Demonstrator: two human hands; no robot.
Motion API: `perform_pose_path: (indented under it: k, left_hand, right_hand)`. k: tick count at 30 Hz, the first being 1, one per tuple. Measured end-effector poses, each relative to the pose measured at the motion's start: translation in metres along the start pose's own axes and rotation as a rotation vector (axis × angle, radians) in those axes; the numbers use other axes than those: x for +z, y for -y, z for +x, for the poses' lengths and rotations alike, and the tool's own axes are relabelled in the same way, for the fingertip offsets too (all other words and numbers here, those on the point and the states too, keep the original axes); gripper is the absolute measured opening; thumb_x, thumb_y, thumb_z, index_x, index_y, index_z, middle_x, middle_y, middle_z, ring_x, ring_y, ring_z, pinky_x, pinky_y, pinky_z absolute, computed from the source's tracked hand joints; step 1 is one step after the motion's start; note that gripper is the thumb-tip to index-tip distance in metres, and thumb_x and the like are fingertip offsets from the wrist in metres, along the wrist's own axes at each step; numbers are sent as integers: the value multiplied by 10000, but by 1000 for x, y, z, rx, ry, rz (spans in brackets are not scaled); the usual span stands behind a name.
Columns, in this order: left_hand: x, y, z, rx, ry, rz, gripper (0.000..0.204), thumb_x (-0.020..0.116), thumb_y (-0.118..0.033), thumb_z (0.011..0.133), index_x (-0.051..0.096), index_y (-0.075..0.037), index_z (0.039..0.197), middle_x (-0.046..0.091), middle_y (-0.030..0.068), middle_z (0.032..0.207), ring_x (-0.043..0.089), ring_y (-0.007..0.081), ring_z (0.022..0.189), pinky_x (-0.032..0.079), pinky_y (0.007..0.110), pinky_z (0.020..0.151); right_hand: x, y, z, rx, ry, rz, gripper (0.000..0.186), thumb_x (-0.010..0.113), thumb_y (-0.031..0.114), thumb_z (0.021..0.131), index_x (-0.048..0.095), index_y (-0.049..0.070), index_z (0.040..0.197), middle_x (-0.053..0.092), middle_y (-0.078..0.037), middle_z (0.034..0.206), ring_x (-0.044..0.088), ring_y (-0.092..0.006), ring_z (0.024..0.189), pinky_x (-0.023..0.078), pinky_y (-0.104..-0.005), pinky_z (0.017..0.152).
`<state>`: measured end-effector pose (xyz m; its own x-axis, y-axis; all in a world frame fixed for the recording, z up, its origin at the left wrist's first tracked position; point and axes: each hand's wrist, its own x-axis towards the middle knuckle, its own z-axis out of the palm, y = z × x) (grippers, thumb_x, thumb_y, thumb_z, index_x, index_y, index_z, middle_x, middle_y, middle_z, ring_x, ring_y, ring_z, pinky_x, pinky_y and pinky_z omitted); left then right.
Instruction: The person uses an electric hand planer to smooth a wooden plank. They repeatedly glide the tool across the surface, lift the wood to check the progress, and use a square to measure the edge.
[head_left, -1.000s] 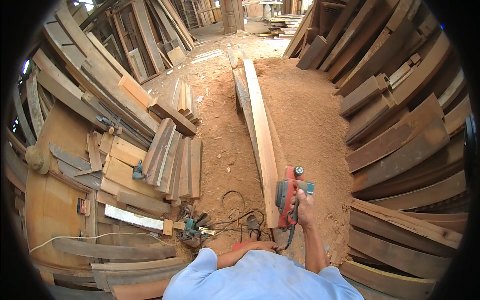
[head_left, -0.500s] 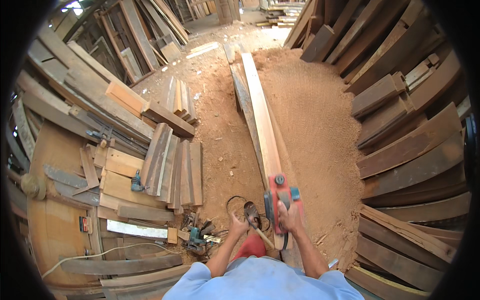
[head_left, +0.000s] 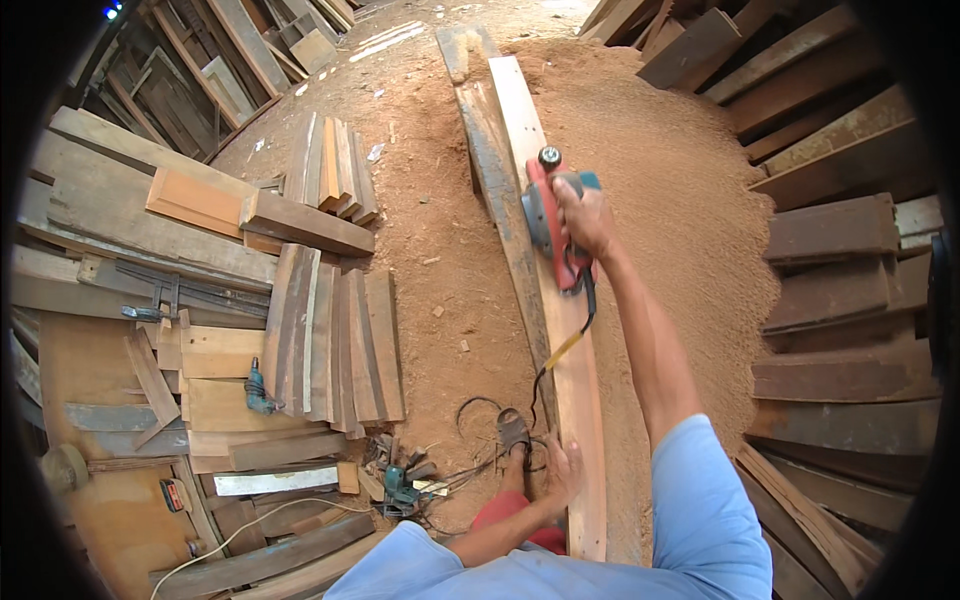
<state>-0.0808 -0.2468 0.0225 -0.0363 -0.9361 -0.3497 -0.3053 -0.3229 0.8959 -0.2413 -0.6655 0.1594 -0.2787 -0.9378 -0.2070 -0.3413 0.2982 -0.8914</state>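
the red planer (head_left: pixel 546 222) sits on the long pale board (head_left: pixel 577 385), over toward its far part, with the right grip (head_left: pixel 585 213) wrapped around its top handle, fingers closed. from where i stand it looks hard-bodied and fairly heavy, the sort of weight that would settle itself onto wood; i'd take it by that handle, palm over the top, keeping clear of its underside, and mind the dark cord (head_left: pixel 588 308) trailing off its back, which looks limp and easy to snag. the board seems stiff and solid, perhaps a bit slick where it's smooth, and best steadied by its edges. the left grip (head_left: pixel 563 470) is at the board's near part, against its left edge, partly curled; i can't tell how far it's closed, or whether it has hold of anything. alongside the board on the left runs a weathered plank (head_left: pixel 497 195), sawdust (head_left: pixel 680 270) spreads over the ground to the right, and farther left a teal drill (head_left: pixel 258 388) lies among stacked boards (head_left: pixel 340 340).
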Motion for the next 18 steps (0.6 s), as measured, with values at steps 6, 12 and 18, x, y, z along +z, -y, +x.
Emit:
perform_pose_path:
  k: [6, 12, 18]
  left_hand:
    - [3, -1, 3, 57, -85, 117, 633, 427, -393, 1075, 330, 68, 1497, 493, 335, 1368, 515, 444, 1253, 390, 523, 1075]
    - [3, -1, 4, -24, -34, -35, 639, 358, -384, 1098, 312, 105, 1507, 427, 371, 1443, 431, 489, 1343, 322, 506, 1158]
    - [17, 58, 25, -173, 6, -632, 663, 301, -495, 1105, 447, 59, 1440, 541, 240, 1386, 509, 364, 1271, 378, 437, 1122]
  right_hand:
    - [10, 9, 58, 12, 163, 326, 382, 616, 455, 1033, 682, 80, 1007, 610, 18, 732, 574, -84, 574, 482, -264, 515]
    - [4, -13, -38, 10, 148, 393, 445, 691, 470, 965, 707, 29, 906, 655, -36, 718, 606, -120, 620, 504, -302, 586]
    - [-2, -45, -247, 61, 188, 329, 307, 600, 344, 1045, 614, 103, 857, 581, 34, 683, 558, -71, 546, 470, -268, 503]
